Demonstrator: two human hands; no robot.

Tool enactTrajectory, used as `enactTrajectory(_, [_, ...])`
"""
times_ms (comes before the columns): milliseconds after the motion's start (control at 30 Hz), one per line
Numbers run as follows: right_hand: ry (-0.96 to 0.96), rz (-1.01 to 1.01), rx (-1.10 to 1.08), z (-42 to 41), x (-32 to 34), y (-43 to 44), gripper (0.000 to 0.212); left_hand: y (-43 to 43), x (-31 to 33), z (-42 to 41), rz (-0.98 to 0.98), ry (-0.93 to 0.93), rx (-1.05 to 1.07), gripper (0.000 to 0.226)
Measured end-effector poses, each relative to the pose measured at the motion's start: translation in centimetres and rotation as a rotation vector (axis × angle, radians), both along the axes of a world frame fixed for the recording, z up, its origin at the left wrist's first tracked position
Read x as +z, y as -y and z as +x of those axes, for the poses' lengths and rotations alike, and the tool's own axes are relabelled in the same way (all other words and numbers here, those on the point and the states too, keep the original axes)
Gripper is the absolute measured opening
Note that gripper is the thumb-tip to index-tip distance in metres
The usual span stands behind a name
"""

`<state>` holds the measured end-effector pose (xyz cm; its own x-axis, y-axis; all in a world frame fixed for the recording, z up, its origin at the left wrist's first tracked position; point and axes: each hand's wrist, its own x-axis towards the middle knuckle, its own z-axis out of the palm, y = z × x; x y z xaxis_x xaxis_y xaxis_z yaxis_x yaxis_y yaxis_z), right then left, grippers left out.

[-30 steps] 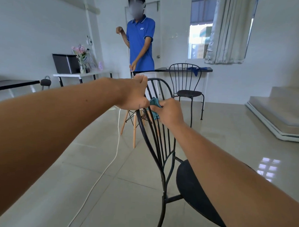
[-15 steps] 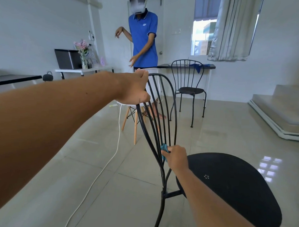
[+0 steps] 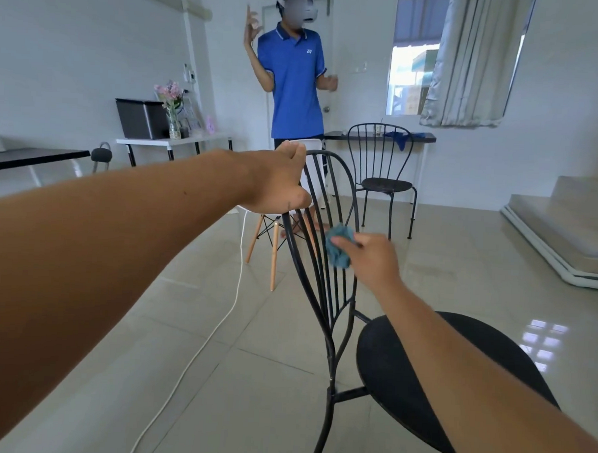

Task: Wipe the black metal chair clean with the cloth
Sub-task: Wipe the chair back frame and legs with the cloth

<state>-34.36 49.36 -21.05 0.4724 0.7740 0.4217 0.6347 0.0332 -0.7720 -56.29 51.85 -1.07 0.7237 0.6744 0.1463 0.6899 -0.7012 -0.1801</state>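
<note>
The black metal chair (image 3: 380, 363) stands right in front of me, its wire back turned to the left and its round seat low on the right. My left hand (image 3: 279, 182) grips the top left curve of the chair's back. My right hand (image 3: 371, 258) is shut on a bunched teal cloth (image 3: 338, 245) and presses it against the thin bars of the back, about halfway up. My right forearm crosses over the seat and hides part of it.
A person in a blue shirt (image 3: 293, 85) stands beyond the chair. A second black chair (image 3: 382, 178) and a wooden-legged white chair (image 3: 273, 232) stand behind. A white cable (image 3: 214, 332) runs across the tiled floor. Tables line the left wall; steps (image 3: 561, 231) rise at right.
My right hand slid the cloth down the back's bars to near the seat, then came back up to the middle. My left hand stayed on the top of the back.
</note>
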Motion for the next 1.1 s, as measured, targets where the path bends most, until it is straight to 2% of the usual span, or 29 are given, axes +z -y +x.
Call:
enactTrajectory(133, [0.107, 0.257, -0.08, -0.4, 7.6, -2.2, 0.025, 0.1, -0.1, 0.1, 0.002, 0.005, -0.012, 0.095])
enactTrajectory(233, [0.173, 0.313, -0.147, -0.4, 10.3, -4.1, 0.022, 0.1, 0.0, 0.0, -0.008, 0.007, -0.003, 0.091])
enactTrajectory(300, [0.164, 0.267, -0.144, -0.3, 10.4, -5.3, 0.022, 0.0, 0.0, 0.0, -0.012, 0.014, 0.003, 0.086])
enactTrajectory(467, [0.109, 0.03, -0.122, -0.2, 5.0, -6.7, 0.028, -0.2, 0.0, -0.1, 0.01, 0.004, -0.004, 0.093])
enactTrajectory(600, [0.04, -0.037, -0.144, 0.0, -1.6, -5.1, 0.026, -0.4, -0.2, -0.1, 0.005, 0.006, 0.0, 0.093])
enactTrajectory(767, [0.056, -0.309, -0.164, 0.6, -11.4, -3.1, 0.031, -0.3, -0.3, -0.2, -0.008, 0.022, 0.003, 0.093])
enactTrajectory(833, [0.029, -0.338, -0.161, 0.8, -13.8, -2.4, 0.036, 0.0, -0.3, -0.2, -0.007, 0.026, 0.005, 0.093])
enactTrajectory(1000, [-0.005, -0.368, -0.075, 2.3, -12.2, -1.9, 0.034, 0.1, -0.2, -0.3, 0.003, 0.026, 0.021, 0.091])
enactTrajectory(1100, [-0.055, -0.221, -0.09, 3.2, -8.2, -2.0, 0.027, 0.3, -0.1, -0.3, 0.011, 0.025, 0.021, 0.09])
